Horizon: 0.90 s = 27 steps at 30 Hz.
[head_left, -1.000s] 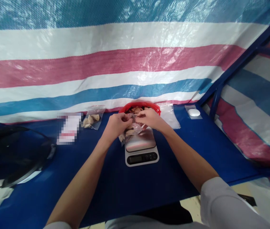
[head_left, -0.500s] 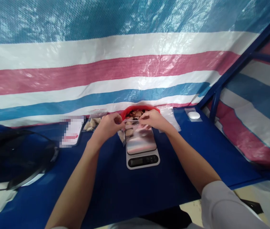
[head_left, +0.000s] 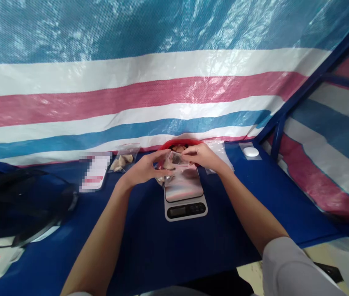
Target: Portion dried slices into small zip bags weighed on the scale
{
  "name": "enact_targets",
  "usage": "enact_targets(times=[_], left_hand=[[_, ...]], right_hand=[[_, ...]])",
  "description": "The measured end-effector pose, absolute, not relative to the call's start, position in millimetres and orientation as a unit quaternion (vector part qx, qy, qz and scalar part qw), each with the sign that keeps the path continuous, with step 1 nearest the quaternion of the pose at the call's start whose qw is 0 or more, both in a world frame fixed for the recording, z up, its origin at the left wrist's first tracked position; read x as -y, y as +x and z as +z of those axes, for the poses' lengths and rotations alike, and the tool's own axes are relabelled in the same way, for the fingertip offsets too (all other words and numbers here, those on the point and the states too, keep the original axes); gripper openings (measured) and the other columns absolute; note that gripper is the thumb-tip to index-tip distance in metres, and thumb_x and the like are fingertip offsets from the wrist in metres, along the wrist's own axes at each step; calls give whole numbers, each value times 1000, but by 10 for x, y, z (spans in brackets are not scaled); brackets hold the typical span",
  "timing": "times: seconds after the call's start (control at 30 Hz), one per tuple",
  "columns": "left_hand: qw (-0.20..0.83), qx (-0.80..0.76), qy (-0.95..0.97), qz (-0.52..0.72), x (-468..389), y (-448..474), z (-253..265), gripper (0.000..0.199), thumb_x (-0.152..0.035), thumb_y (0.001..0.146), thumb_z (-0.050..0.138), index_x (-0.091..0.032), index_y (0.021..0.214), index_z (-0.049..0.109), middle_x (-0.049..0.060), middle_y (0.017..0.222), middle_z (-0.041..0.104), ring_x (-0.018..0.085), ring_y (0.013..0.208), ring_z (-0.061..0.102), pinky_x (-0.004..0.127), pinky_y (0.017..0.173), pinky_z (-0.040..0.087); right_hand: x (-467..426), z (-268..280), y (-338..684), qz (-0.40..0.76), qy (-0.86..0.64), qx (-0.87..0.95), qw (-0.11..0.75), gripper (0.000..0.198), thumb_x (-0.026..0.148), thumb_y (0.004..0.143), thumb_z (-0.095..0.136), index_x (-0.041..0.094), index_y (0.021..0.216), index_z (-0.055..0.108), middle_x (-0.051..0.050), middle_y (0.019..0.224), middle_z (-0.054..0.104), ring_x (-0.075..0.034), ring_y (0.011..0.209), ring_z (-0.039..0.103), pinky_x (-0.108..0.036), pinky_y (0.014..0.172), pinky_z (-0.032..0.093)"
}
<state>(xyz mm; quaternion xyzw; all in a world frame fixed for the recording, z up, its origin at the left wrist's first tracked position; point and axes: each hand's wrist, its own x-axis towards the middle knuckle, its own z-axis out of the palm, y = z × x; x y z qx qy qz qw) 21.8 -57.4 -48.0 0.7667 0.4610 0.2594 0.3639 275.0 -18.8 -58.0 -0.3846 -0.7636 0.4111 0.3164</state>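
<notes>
My left hand grips a clear plastic bag from its left side, fingers and thumb curved round it. Pale chunky pieces show inside the bag, though their kind is unclear. At the bag's right edge, my right hand pinches the plastic with closed fingers. Both hands are above the far part of a kitchen scale, which has a shiny plate and a dark display at the front. Just behind them, a red bowl holds brownish pieces, partly hidden by my hands.
To the left lie a filled clear bag and a phone. Flat clear bags are at the right, near a white oval object. A black object occupies the table's left side. Striped sheeting hangs behind.
My left hand has shifted right and its fingers now reach round the bag, which looks more bunched. My right hand stays at the bag's edge, slightly farther right. The view has tilted slightly.
</notes>
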Motion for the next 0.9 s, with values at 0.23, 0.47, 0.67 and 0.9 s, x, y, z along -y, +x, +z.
enact_targets(times=[0.23, 0.47, 0.67, 0.9], left_hand=[[295, -464, 793, 260, 512, 256, -623, 73, -50, 78, 77, -19, 141, 59, 9, 120, 72, 29, 106, 67, 42, 97, 52], [282, -453, 798, 279, 518, 284, -634, 72, -46, 79, 77, -17, 142, 59, 10, 118, 71, 28, 105, 67, 42, 98, 51], [267, -472, 794, 274, 532, 284, -621, 76, -48, 78, 77, -18, 145, 56, 8, 115, 72, 27, 101, 66, 40, 95, 52], [321, -487, 776, 239, 573, 254, -515, 76, -49, 76, 79, -22, 144, 57, 1, 93, 73, 23, 81, 66, 34, 78, 53]], right_hand=[[278, -448, 2700, 344, -402, 760, 377, 18, 30, 84, 69, 22, 95, 82, -3, 99, 80, -20, 89, 72, -29, 80, 52], [360, -311, 2454, 273, -429, 818, 268, 27, 32, 86, 67, 18, 64, 74, 0, 62, 68, -12, 62, 57, -26, 59, 38], [174, -390, 2463, 394, -380, 785, 289, 21, 33, 86, 67, 18, 78, 79, 1, 64, 68, -11, 57, 56, -24, 55, 39], [50, -401, 2641, 488, -293, 746, 345, 22, 39, 82, 77, 19, 90, 81, -4, 85, 77, -14, 68, 65, -26, 62, 50]])
